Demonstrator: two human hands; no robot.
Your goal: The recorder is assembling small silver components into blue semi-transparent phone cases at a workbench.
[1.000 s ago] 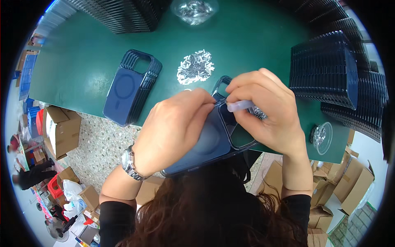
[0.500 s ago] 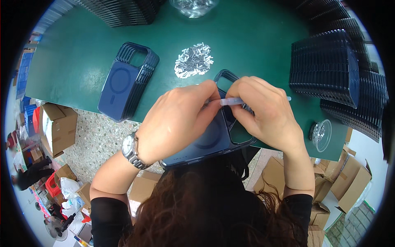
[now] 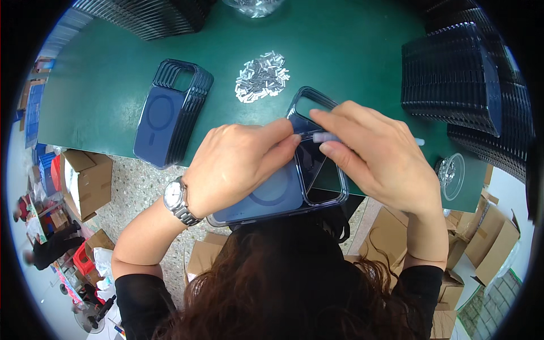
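A blue-tinted phone case [image 3: 275, 195] lies slanted at the table's near edge, its camera opening toward the right. My left hand [image 3: 238, 161], wearing a metal watch, pinches at this case's upper edge with thumb and index finger; the exact grip is partly hidden. In my right hand [image 3: 379, 156] is a slim pen-shaped tool [image 3: 324, 137] with a pale translucent end. Its tip points left, toward my left fingertips, and its other end sticks out past the hand. More phone cases [image 3: 309, 102] lie just behind, partly covered by my right fingers.
Small silvery pieces [image 3: 262, 77] are heaped mid-table. To their left stands a stack of blue phone cases [image 3: 161, 119]. A clear cup [image 3: 451, 177] of small bits sits at right, a clear bowl [image 3: 255, 7] at the back. Stacked dark trays [image 3: 447, 82] crowd the right side.
My right hand has shifted right with the pen-shaped tool, and its fingers have spread more. The tool's tip has come away from my left fingertips. The whole view has shifted slightly.
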